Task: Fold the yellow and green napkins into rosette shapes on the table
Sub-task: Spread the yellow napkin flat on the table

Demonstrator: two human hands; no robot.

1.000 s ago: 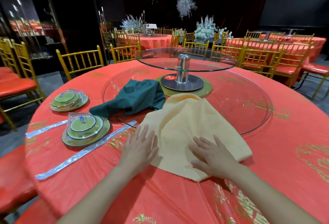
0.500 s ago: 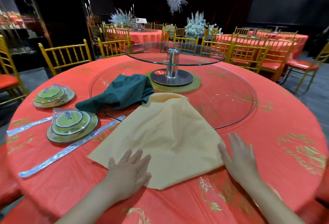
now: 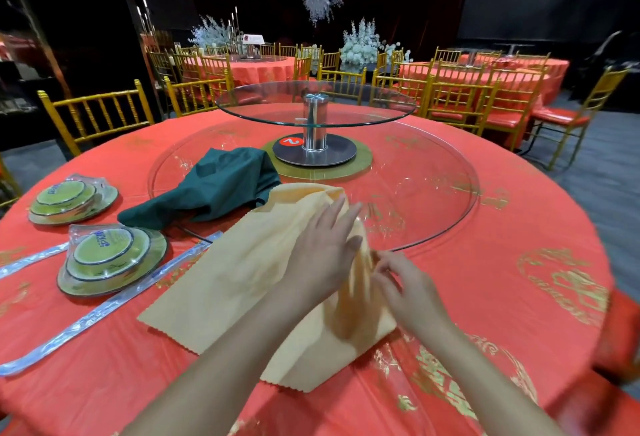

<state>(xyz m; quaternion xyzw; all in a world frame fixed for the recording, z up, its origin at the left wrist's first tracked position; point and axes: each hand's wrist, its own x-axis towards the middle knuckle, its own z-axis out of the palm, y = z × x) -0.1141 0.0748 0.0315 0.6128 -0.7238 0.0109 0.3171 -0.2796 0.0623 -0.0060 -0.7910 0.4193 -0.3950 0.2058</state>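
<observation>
Yellow napkin [image 3: 225, 280], one only, lies spread on the red table [image 3: 519, 221], its far corner on the glass turntable [image 3: 433, 172]. The left hand [image 3: 322, 255] presses it with straight fingers, and the right hand [image 3: 408, 286] pinches a raised fold. One crumpled green napkin [image 3: 221, 186] lies just behind, near two wrapped dish sets [image 3: 110, 259] and two wrapped strips [image 3: 104, 311].

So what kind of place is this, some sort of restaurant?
Most likely a banquet hall laid out for a celebration. There are several round tables in red cloth, with gold banquet chairs around them. A glass turntable sits at this table's centre, and white flower arrangements stand at the back.
</observation>
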